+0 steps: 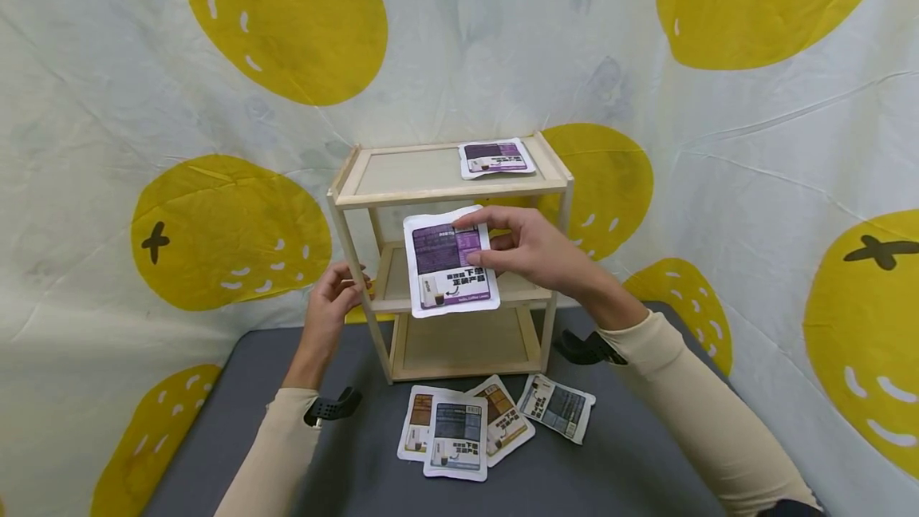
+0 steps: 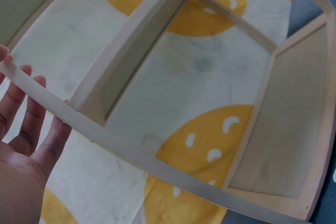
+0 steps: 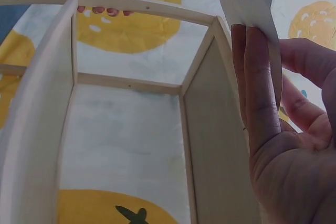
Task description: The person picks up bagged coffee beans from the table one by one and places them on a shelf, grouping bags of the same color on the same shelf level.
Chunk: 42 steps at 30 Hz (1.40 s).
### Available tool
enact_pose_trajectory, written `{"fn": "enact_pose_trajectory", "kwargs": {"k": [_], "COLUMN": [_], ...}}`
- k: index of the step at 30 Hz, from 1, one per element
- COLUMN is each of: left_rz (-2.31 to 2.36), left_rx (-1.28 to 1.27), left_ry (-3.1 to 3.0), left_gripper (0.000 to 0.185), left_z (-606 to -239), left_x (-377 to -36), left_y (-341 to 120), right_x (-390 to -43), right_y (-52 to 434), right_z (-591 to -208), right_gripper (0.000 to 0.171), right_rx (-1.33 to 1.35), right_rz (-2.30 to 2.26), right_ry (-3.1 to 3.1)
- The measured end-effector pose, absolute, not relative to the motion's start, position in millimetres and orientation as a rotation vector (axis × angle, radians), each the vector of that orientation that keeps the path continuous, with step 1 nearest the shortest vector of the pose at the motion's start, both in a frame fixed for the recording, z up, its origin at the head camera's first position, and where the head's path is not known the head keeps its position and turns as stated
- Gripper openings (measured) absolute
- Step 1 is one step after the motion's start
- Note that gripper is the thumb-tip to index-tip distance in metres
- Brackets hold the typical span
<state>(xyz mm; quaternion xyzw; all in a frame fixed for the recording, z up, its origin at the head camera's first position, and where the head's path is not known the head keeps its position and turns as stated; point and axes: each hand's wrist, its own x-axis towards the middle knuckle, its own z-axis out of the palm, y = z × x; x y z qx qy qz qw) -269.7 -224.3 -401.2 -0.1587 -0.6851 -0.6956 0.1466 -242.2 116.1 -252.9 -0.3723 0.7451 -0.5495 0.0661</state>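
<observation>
A white pouch with a purple printed label (image 1: 438, 262) is pinched between the thumb and fingers of my right hand (image 1: 527, 250). It hangs upright in front of the small wooden shelf rack (image 1: 452, 199), between its top and middle boards. In the right wrist view the pouch (image 3: 249, 3) shows edge-on, its plain side visible. My left hand (image 1: 333, 301) holds the rack's left front post (image 2: 121, 148), its fingers behind the wood. Another purple-labelled pouch (image 1: 497, 159) lies on the right part of the top board.
On the grey table (image 1: 366, 469) before the rack lie a dark-labelled pouch (image 1: 456, 437), two brown-labelled pouches (image 1: 506, 420) partly overlapped with it, and another dark-labelled pouch (image 1: 558, 408) to the right. A cloth with yellow fruit prints (image 1: 459, 46) hangs behind.
</observation>
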Motion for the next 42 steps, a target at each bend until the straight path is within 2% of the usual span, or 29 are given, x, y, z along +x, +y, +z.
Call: {"fn": "enact_pose_trajectory", "kwargs": {"k": [6, 15, 24, 36, 42], "left_rz": [-1.998, -2.006, -2.015, -2.008, -2.009], "left_rx": [-0.457, -0.468, -0.472, -0.468, -0.463], "left_ry": [-1.972, -1.959, -1.954, -1.958, -1.953], "left_gripper": [0.021, 0.027, 0.021, 0.032, 0.031], "left_z": [-402.2, -402.2, -401.7, -400.1, -399.5], "left_x": [-269.8, -270.2, -270.0, -269.6, -270.0], "left_y": [-224.3, -224.9, -224.4, -222.7, -222.1], "right_x": [-246.5, -257.5, -273.5, -284.0, -288.2], "right_y": [114.8, 113.1, 111.5, 108.6, 109.7], "right_z": [-241.1, -222.1, -207.8, -189.1, -179.5], "right_gripper": [0.04, 0.043, 0.046, 0.05, 0.053], "right_rx": [-1.126, -1.173, -1.188, -1.162, -1.151], "right_rz": [-1.608, -1.581, -1.549, -1.597, -1.59], "right_ry": [2.29, 2.289, 2.269, 2.272, 2.303]}}
